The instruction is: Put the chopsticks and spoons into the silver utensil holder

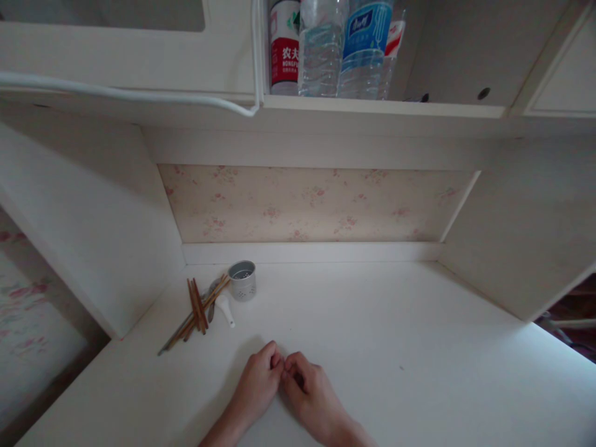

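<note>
Chopsticks [199, 307] lie crossed in a loose heap left of the frame's centre: some slant from lower left to upper right, the others run steeply from upper left to lower right across them. They are slim and brown, some redder, some more tan; one greyish end sticks out at the lower left. A white spoon [226, 311] beside them points its handle toward the lower right, while a darker metal spoon [211, 312] is partly hidden among the sticks. Just right of the heap's upper end, a silver cup [244, 287] stands upright, its mouth upward and its wall pierced with small holes.

At bottom centre, the left hand [261, 377] and right hand [311, 392] are curled inward, fingertips meeting; I cannot tell whether anything is inside them. The heap is up and left of them, apart from both.

White table [382, 323] spreads widest toward the right of the frame. Side panels [535, 230] bound it left and right, floral wallpaper [298, 205] rises behind the back edge, and a cabinet [372, 107] holding bottles [321, 59] overhangs the top.
</note>
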The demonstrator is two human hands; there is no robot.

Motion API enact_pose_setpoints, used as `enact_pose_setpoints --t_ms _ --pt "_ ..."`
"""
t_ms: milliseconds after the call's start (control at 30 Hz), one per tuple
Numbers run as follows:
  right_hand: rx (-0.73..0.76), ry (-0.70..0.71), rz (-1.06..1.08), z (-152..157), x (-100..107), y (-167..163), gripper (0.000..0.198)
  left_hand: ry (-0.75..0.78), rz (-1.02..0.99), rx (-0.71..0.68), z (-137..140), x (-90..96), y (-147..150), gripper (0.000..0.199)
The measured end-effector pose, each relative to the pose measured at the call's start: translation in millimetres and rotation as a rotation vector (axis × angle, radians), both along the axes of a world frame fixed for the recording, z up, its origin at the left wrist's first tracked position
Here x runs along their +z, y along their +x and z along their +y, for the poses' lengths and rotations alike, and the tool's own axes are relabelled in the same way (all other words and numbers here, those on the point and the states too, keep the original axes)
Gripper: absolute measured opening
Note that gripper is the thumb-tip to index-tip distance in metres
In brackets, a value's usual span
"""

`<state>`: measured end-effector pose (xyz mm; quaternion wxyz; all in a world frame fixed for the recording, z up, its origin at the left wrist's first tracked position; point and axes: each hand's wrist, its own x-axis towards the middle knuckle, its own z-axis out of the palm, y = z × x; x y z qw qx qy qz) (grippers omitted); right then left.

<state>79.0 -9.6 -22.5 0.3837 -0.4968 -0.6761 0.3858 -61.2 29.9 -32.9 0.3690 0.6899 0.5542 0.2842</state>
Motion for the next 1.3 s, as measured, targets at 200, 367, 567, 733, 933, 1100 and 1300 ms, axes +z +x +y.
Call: enact_pose_setpoints --t_ms 200,367,567,733,933,1100,1300 --pt "-0.015 0.031 -0.030 -1.3 -0.6 -1.1 0.014 -0.005 0.007 0.007 1.4 -0.6 -0.8 0.014" --pt "-0.014 0.028 -0.034 -1.2 -2.2 -1.2 0.014 -0.016 -0.008 -0.006 2.2 2.0 -0.6 0.015" --pt "-0.009 0.032 -0.045 -2.1 -4.6 -0.8 0.013 0.004 0.008 -0.005 2.1 -0.1 -1.1 0.014" --pt "-0.008 0.029 -0.038 -2.0 -2.1 -0.8 0.013 0.002 0.005 -0.012 2.0 -1.8 -1.6 0.014" --pt "-0.008 0.035 -0.042 -2.3 -2.7 -1.5 0.013 -0.012 -0.009 -0.018 1.1 -0.2 -2.0 0.013" --pt "-0.004 0.033 -0.065 -0.7 -5.4 -1.0 0.012 -0.001 -0.003 -0.018 0.3 1.9 -1.6 0.013" --pt "-0.002 0.033 -0.065 -1.4 -4.6 -1.1 0.013 -0.003 0.006 -0.017 0.2 2.9 -1.5 0.015"
